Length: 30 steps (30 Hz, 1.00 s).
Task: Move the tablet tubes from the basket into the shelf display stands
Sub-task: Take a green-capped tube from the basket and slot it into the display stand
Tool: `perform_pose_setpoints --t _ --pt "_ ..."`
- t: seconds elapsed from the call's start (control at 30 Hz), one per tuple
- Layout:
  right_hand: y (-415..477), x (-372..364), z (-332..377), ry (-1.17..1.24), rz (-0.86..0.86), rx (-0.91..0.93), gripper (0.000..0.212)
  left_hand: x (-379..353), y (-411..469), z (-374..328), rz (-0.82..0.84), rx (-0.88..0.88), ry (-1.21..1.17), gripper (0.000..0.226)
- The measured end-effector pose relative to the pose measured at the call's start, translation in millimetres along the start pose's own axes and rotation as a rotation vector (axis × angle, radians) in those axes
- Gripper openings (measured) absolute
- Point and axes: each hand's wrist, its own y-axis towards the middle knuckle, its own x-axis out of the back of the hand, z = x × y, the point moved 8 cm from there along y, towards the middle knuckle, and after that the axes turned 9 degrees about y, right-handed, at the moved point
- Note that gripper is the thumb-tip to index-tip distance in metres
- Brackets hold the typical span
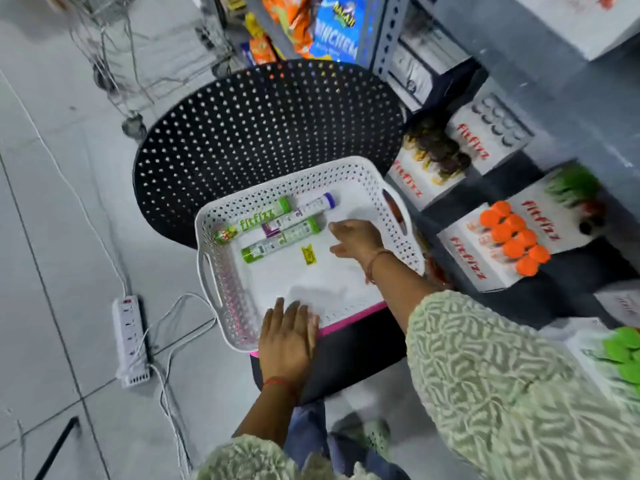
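Note:
A white perforated basket (221,237) rests on a black chair. At its far left lie three tablet tubes: a green-capped one (254,220), a purple-capped one (304,211) and a second green one (280,240). A small yellow wrapper (308,255) lies on the basket floor. My right hand (356,239) hovers open inside the basket, just right of the tubes, holding nothing. My left hand (287,336) lies flat on the basket's near rim. On the shelf to the right stand white display stands, one with orange-capped tubes (516,237), one with dark caps (440,150), one with green caps (623,348).
The black perforated chair back (259,126) rises behind the basket. A white power strip (130,337) and cables lie on the tiled floor at left. Snack bags (332,26) hang on the far shelf. A wire trolley (114,46) stands at the far left.

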Motion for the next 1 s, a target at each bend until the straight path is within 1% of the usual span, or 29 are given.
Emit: perform_pose_setpoints --t 0.07,0.17,0.23,0.27,0.33,0.37,0.43,0.47,0.5,0.57,0.6,0.63,0.67,0.7,0.8,0.87,0.93,1.0 --pt "19.8 -16.0 0.6 0.038 -0.048 -0.016 0.040 -6.1 3.8 -0.2 0.006 -0.010 0.016 0.046" --pt "37.9 -43.2 -2.6 0.025 -0.098 -0.047 0.043 -9.8 4.6 1.3 -0.032 -0.027 0.014 0.067" --pt "47.0 -49.6 -5.7 0.036 -0.176 -0.033 0.038 -13.5 5.8 3.8 -0.025 -0.031 0.012 0.072" --pt "48.3 -50.5 -9.5 0.079 -0.189 -0.053 0.034 -13.1 6.5 4.6 -0.044 -0.033 0.020 0.071" --pt "42.1 -48.8 -15.6 0.240 -0.155 -0.101 0.021 -16.3 6.0 5.5 0.004 -0.023 0.011 0.069" --pt "37.3 -41.8 -15.7 0.281 -0.140 -0.101 0.017 -16.9 5.8 5.9 0.023 -0.016 -0.001 0.068" --pt "19.6 -11.0 -6.6 0.312 -0.168 -0.038 0.023 -15.9 5.0 4.5 0.056 -0.012 -0.031 0.064" --pt "8.2 6.8 0.0 0.366 -0.185 0.001 0.020 -16.8 3.9 6.0 0.058 -0.010 -0.042 0.059" --pt "-5.0 28.2 8.6 0.433 -0.199 0.046 0.013 -16.4 3.4 6.2 0.055 -0.008 -0.058 0.055" --pt "-39.7 80.4 26.0 0.529 -0.248 0.128 0.015 -12.3 3.7 1.1 0.037 0.001 -0.105 0.057" --pt "-63.3 111.7 35.5 0.549 -0.298 0.179 0.009 -7.3 5.7 -9.2 0.035 -0.008 -0.133 0.058" --pt "-83.5 140.9 43.0 0.554 -0.349 0.236 0.016 -1.0 8.6 -20.2 0.020 -0.026 -0.152 0.058" --pt "-109.6 173.8 51.8 0.550 -0.399 0.306 0.023 9.2 12.5 -43.3 -0.006 -0.074 -0.176 0.059" --pt "-139.8 205.7 60.6 0.540 -0.466 0.362 0.025 20.6 15.6 -72.4 -0.029 -0.140 -0.192 0.061" --pt "-232.0 291.9 79.0 0.463 -0.654 0.515 0.029 60.5 15.4 -179.8 -0.117 -0.393 -0.268 0.064" --pt "-306.2 348.5 84.1 0.411 -0.835 0.628 0.031 90.1 -4.6 -263.4 -0.155 -0.586 -0.335 0.059" --pt "-355.0 381.6 86.8 0.310 -0.948 0.661 0.026 109.0 -29.2 -323.2 -0.186 -0.736 -0.383 0.054" --pt "-403.4 411.3 85.2 0.235 -1.066 0.660 0.028 120.1 -69.0 -376.7 -0.191 -0.905 -0.409 0.050"
